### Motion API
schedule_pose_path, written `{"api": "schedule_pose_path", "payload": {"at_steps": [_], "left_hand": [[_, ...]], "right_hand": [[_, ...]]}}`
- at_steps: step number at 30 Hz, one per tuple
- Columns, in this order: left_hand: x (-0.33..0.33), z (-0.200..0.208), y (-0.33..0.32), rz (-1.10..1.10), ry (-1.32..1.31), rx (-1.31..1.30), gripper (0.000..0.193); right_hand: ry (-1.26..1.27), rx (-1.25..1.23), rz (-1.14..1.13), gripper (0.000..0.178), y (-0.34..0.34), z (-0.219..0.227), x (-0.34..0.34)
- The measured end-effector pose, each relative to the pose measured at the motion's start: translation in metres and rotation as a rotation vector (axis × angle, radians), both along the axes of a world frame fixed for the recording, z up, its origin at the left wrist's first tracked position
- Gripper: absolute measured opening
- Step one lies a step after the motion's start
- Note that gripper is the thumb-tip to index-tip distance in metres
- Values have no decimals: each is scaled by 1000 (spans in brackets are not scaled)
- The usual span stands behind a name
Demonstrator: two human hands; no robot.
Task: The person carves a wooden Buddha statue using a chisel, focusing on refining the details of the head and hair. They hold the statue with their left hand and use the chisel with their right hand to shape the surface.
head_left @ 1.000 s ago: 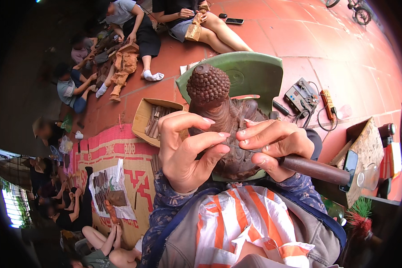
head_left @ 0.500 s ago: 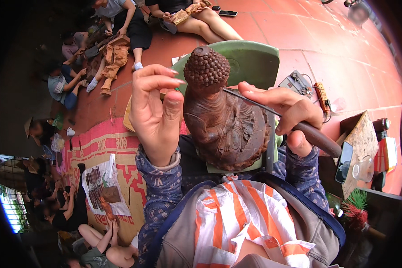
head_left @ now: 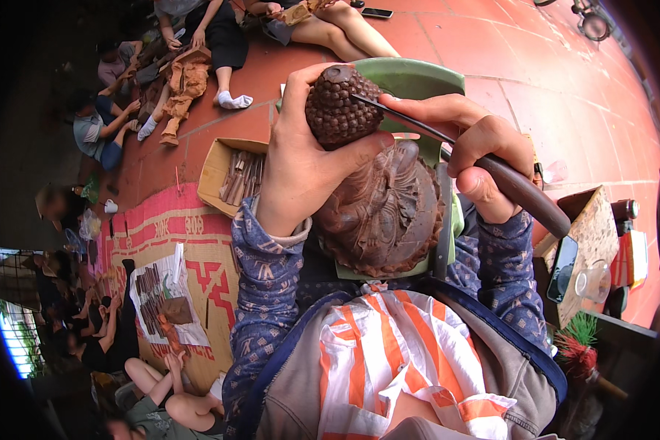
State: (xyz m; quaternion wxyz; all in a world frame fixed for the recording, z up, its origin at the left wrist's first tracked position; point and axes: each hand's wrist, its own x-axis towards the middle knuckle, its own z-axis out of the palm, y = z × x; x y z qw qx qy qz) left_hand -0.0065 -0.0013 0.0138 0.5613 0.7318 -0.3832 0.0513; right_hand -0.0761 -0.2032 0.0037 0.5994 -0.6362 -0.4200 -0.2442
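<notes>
A dark brown carved wooden Buddha statue (head_left: 392, 220) stands upright in front of me, its head covered in knobbly curls. My left hand (head_left: 297, 158) is wrapped round the head and neck, fingers behind and thumb across the near side. In my right hand (head_left: 491, 150) is a carving chisel (head_left: 524, 192) with a thick dark handle and a thin metal shaft. The chisel's tip meets the curls on the right side of the head, and my right fingers stretch along the shaft. My left hand covers the statue's shoulder and part of its face side.
A green plastic chair (head_left: 433, 73) is behind the statue. An open box of tools (head_left: 216, 172) lies to the left, near a patterned mat (head_left: 213, 264) with more tools on paper (head_left: 191, 330). At right, a board (head_left: 583, 249) bears a phone (head_left: 562, 268) and a clear cup. Other people sit at left.
My left hand has gone from hovering open beside the statue to gripping its head. The chisel tip has moved up from the neck to the curls. The tool box has come into view.
</notes>
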Motion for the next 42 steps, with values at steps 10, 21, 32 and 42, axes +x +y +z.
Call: {"api": "schedule_pose_path", "payload": {"at_steps": [10, 21, 32, 42], "left_hand": [[-2, -3, -3, -2, 43, -49, 65], [-3, -3, -2, -43, 69, -67, 64], [-3, -4, -3, -14, 43, -65, 66], [-3, -3, -4, -34, 51, -77, 65]], "right_hand": [[24, -17, -52, 32, 4, -3, -6], [219, 275, 226, 28, 3, -14, 13], [41, 308, -9, 24, 26, -21, -6], [8, 304, -64, 22, 31, -24, -6]]}}
